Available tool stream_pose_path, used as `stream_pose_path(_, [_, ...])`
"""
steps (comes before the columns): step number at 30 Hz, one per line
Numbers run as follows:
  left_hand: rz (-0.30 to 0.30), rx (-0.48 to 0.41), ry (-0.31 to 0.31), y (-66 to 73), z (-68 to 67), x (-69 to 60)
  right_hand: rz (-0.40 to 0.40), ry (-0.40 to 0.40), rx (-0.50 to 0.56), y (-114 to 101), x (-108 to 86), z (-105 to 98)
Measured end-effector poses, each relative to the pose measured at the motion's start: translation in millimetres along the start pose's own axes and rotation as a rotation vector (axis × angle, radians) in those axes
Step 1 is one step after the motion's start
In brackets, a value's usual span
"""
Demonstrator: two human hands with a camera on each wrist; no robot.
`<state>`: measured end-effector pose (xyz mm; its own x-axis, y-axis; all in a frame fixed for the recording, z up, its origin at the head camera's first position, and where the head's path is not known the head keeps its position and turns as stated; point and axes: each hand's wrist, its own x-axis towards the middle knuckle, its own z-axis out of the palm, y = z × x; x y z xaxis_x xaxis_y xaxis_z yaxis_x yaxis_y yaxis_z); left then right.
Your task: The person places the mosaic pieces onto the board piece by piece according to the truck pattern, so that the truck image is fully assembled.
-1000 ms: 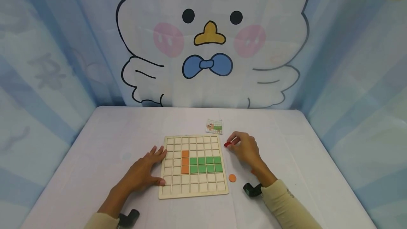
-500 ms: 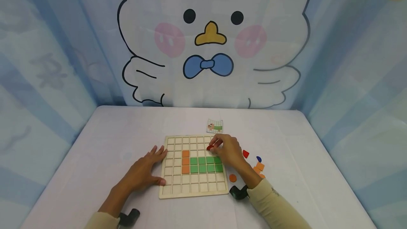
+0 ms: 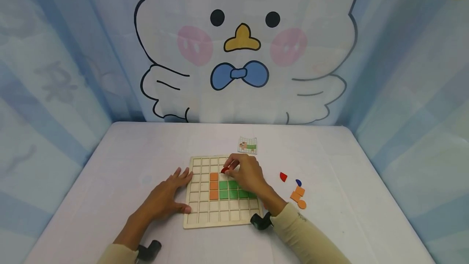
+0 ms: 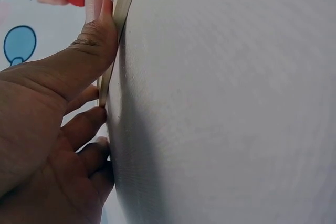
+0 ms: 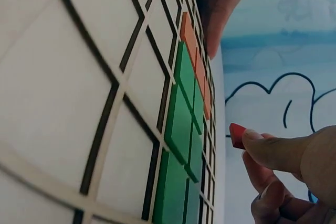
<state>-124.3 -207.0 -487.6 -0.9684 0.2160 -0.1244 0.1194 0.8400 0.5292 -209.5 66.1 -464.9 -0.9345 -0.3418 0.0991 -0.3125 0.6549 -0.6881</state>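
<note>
A wooden grid board (image 3: 209,217) lies on the table, with orange squares (image 3: 213,185) in one column and green squares (image 3: 233,193) in two rows beside them. My right hand (image 3: 247,174) is over the board's upper part, pinching a red piece (image 3: 225,170) between thumb and fingers; the right wrist view shows the red piece (image 5: 238,135) held just off the board. My left hand (image 3: 165,199) rests at the board's left edge, fingers spread and thumb (image 4: 97,30) against the rim.
Right of the board lie a red piece (image 3: 283,177), a blue piece (image 3: 298,182), two orange squares (image 3: 297,193) and an orange disc (image 3: 301,204). A small picture card (image 3: 247,145) lies behind the board. A printed curtain (image 3: 238,101) stands behind the table.
My right hand has moved left from beside the board to over it, carrying the red piece. Loose pieces on the right came into view. My left hand has stayed in place.
</note>
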Motion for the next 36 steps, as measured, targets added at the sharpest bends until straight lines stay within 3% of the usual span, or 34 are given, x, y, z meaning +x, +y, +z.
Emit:
stream_pose_path(9, [-0.006,-0.003,-0.011,1.3,-2.5,-0.1,-0.06,-0.033,-0.002,-16,8.2,16])
stream_pose_path(16, [0.002,-0.008,-0.018,2.0,-4.1,0.0,-0.039,-0.08,0.002,-24,13.4,26])
stream_pose_path(24, [0.015,-0.012,-0.01,2.8,-4.9,-1.1,-0.07,-0.125,-0.013,-31,19.1,34])
stream_pose_path(36, [0.032,-0.016,0.0,1.0,-3.4,-1.3,-0.047,-0.168,-0.04,-31,23.6,45])
